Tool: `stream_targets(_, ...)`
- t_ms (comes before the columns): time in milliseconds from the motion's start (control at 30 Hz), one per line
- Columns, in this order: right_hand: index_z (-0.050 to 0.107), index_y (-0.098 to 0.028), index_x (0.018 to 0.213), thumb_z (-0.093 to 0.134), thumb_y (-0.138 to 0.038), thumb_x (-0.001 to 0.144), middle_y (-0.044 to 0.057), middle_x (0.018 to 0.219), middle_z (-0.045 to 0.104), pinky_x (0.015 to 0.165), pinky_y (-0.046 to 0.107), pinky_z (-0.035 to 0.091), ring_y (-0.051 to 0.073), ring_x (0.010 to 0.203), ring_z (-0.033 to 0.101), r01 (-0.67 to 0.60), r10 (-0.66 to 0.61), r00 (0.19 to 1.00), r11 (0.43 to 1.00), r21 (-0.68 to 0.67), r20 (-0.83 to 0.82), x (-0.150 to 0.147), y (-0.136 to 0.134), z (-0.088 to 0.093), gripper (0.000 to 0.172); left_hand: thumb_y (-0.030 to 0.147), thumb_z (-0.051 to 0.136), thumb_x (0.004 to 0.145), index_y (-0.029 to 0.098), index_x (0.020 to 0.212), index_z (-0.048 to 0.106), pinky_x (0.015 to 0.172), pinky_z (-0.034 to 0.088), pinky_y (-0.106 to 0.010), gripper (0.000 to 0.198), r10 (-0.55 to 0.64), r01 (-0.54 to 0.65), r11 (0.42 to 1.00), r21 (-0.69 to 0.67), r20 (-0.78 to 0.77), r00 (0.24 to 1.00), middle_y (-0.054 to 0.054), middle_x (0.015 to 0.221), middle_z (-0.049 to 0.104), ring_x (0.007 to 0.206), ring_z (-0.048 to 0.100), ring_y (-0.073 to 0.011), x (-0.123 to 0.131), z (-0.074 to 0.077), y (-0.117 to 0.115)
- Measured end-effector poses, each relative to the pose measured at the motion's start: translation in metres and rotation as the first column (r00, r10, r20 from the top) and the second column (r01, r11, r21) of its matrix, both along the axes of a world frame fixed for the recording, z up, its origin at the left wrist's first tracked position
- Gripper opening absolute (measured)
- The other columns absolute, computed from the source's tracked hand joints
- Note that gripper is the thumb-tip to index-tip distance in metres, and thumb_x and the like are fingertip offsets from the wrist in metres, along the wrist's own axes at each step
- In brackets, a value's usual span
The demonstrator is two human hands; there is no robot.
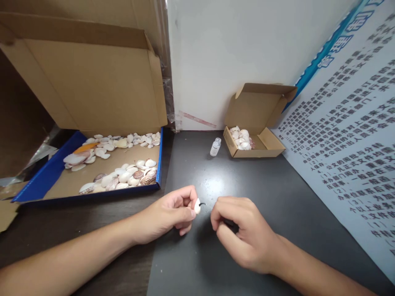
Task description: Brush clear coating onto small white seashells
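My left hand (174, 213) pinches a small white shell (197, 205) between thumb and fingers, low over the dark table. A short black thread end (202, 204) sticks out of the shell toward my right hand. My right hand (239, 230) is curled closed just right of the shell, fingertips pinched together; something dark shows under its fingers, too hidden to name. The two hands are a few centimetres apart.
A large cardboard box with a blue rim (159, 164) holds several shells (123, 176) at the left. A small open carton (271, 142) with shells (241, 137) stands at the back. A small clear bottle (215, 146) stands beside it. A printed poster (354, 144) leans at the right.
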State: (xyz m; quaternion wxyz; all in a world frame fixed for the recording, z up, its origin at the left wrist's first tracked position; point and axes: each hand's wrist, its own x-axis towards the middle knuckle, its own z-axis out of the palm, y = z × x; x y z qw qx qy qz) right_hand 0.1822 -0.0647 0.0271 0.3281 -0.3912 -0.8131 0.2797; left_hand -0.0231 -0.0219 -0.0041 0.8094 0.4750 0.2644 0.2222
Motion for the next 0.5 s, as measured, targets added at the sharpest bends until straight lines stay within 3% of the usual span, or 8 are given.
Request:
stream_targets(67, 0.045, -0.019, 0.064, 0.043, -0.006, 0.069, -0.003, 0.056, 0.046, 0.050, 0.024, 0.029, 0.011, 0.051, 0.040, 0.033, -0.033, 0.999, 0.999, -0.009, 0.002, 0.0004, 0.0000, -0.0005, 0.014, 0.027, 0.064, 0.083, 0.020, 0.081, 0.046, 0.053, 0.035, -0.022, 0.020, 0.011, -0.011, 1.000, -0.006, 0.001, 1.000, 0.007, 0.065, 0.042, 0.051, 0.040, -0.0068, 0.0001, -0.0002, -0.0004)
stream_targets(233, 0.046, -0.019, 0.063, 0.042, -0.005, 0.067, -0.004, 0.056, 0.046, 0.051, 0.023, 0.029, 0.009, 0.050, 0.038, -0.069, 0.072, 0.996, 0.996, 0.063, -0.058, 0.0000, -0.0008, -0.0016, 0.015, 0.027, 0.066, 0.080, 0.019, 0.078, 0.046, 0.051, 0.035, -0.022, 0.021, 0.025, -0.024, 1.000, -0.015, 0.008, 1.000, 0.007, 0.061, 0.042, 0.049, 0.038, -0.0064, 0.0014, 0.0007, -0.0008)
stream_targets(367, 0.046, -0.019, 0.063, 0.043, -0.006, 0.068, -0.003, 0.056, 0.046, 0.050, 0.024, 0.028, 0.010, 0.050, 0.038, 0.024, -0.023, 0.999, 0.999, 0.027, -0.023, 0.0002, -0.0002, -0.0014, 0.014, 0.025, 0.065, 0.079, 0.019, 0.078, 0.048, 0.051, 0.036, -0.022, 0.019, 0.033, -0.033, 0.999, -0.018, 0.009, 0.999, 0.007, 0.062, 0.042, 0.050, 0.037, -0.0062, 0.0028, 0.0018, -0.0011)
stream_targets(500, 0.046, -0.018, 0.062, 0.042, -0.005, 0.067, -0.003, 0.056, 0.046, 0.051, 0.023, 0.029, 0.009, 0.050, 0.038, -0.052, 0.058, 0.996, 0.995, 0.083, -0.067, 0.0002, -0.0005, -0.0009, 0.015, 0.024, 0.065, 0.078, 0.019, 0.076, 0.046, 0.050, 0.035, -0.021, 0.020, 0.037, -0.037, 0.999, -0.033, 0.011, 0.999, 0.007, 0.064, 0.042, 0.050, 0.037, -0.0060, 0.0033, 0.0030, -0.0015)
